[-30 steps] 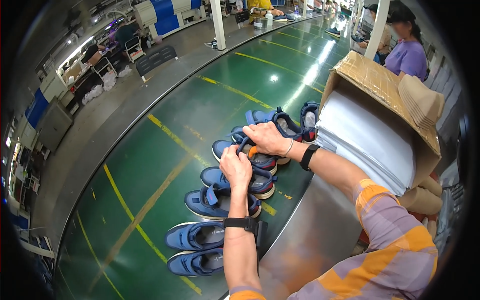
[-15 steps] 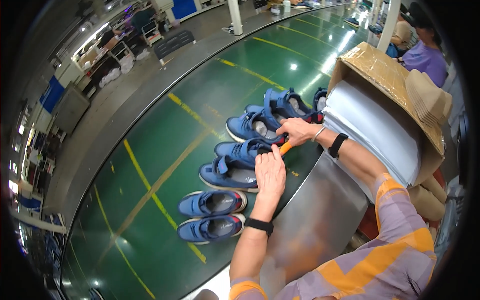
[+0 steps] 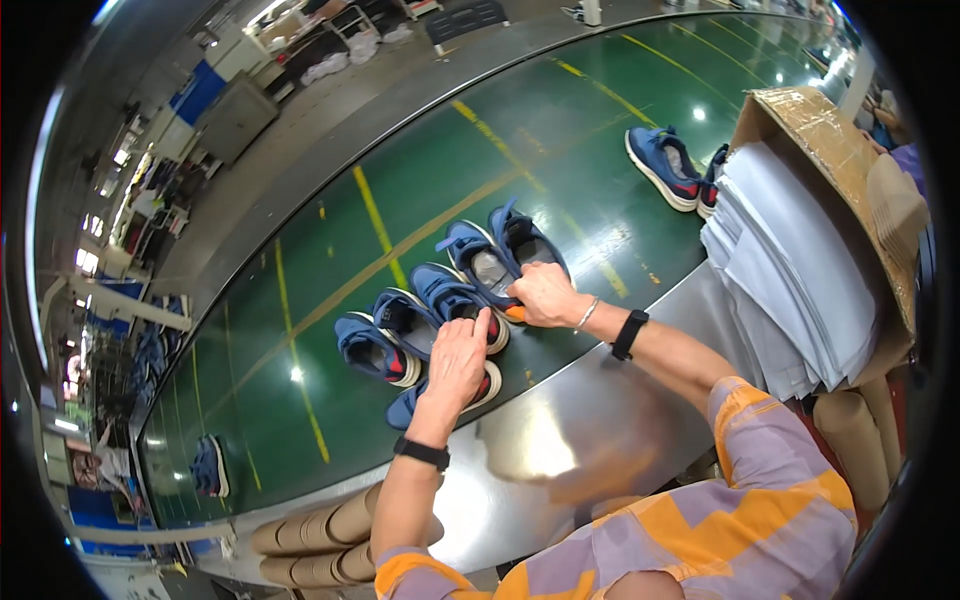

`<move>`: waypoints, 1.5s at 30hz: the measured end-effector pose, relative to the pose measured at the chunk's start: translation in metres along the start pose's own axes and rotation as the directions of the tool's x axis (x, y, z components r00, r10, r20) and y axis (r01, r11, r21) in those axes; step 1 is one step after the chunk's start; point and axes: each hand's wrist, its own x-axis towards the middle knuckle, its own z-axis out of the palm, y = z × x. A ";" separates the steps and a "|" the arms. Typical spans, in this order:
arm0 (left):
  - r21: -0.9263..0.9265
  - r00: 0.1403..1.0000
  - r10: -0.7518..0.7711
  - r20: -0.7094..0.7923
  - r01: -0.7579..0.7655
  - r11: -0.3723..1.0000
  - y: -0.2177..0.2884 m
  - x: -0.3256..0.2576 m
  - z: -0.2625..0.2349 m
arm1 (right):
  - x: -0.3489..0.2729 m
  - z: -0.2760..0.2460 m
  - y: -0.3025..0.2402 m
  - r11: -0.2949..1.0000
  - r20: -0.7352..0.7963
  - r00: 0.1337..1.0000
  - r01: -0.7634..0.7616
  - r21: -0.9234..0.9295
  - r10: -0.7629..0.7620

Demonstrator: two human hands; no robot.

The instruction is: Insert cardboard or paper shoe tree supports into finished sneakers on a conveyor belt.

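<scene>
Left hand: your left hand [image 3: 458, 362] lies flat, fingers [image 3: 481, 327] stretched out and gripping nothing, on a blue shoe [image 3: 440, 392] at the near edge of the green belt [image 3: 300, 340].
Right hand: your right hand [image 3: 541, 294] has its fingers curled shut on the heel of a blue shoe [image 3: 478, 265].
Shoes: more blue pairs sit beside them; one pair [image 3: 668, 165] is well apart by the paper stack [image 3: 790, 270].
Counter: the steel counter [image 3: 560, 440] runs under your forearms.
</scene>
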 end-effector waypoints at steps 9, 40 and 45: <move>-0.388 0.831 -0.548 -0.102 0.473 0.791 0.017 -0.213 -0.165 | -0.041 -0.027 -0.081 0.914 -0.324 0.918 0.316 0.252 -0.228; -0.941 0.917 -0.395 -0.054 0.086 0.327 0.111 -0.222 -0.152 | -0.115 -0.099 -0.220 0.441 -0.414 0.807 0.581 0.684 -0.421; -0.914 0.839 -0.485 -0.247 -0.036 0.405 0.118 -0.149 -0.065 | -0.172 -0.211 -0.022 0.991 -0.661 0.744 0.013 -0.132 -0.098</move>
